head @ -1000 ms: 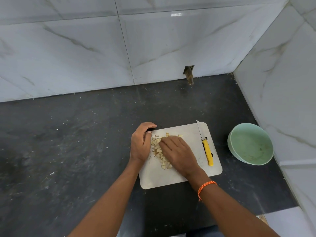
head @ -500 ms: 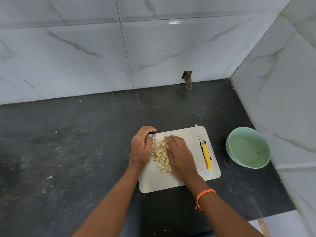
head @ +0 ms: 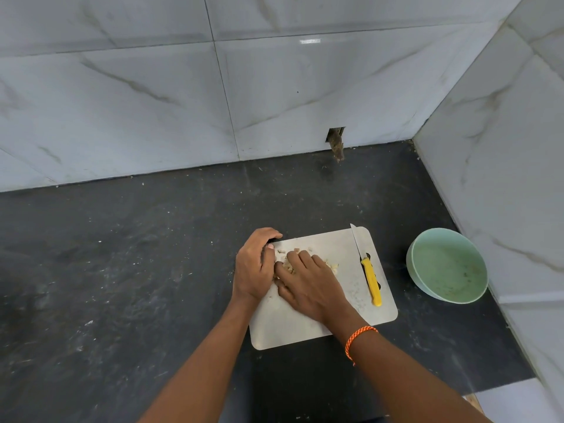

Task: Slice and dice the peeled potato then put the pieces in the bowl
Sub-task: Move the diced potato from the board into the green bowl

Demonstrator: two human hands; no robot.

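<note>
Your right hand [head: 308, 285] lies over the heap of potato pieces [head: 331, 265] with its fingers spread and bent down onto them, raking rather than pinching; how many pieces sit under the palm you cannot tell, since the hand hides most of the heap. Just to its left, your left hand [head: 254, 267] stands cupped on edge against the pieces, fingers curled over the far left corner of the cutting board [head: 305, 328], acting as a wall. So the dice sit between your two palms, with a few strays just beyond your right fingertips. The knife [head: 370, 277] lies out to the right of your right hand, its long axis running away from you, blade tip far. Farther right, well apart and off the board, is the green bowl [head: 447, 265]. It looks empty of potato, so the transfer is not yet done, and the carry goes rightward, across the knife; your right hand is the nearer one.
</note>
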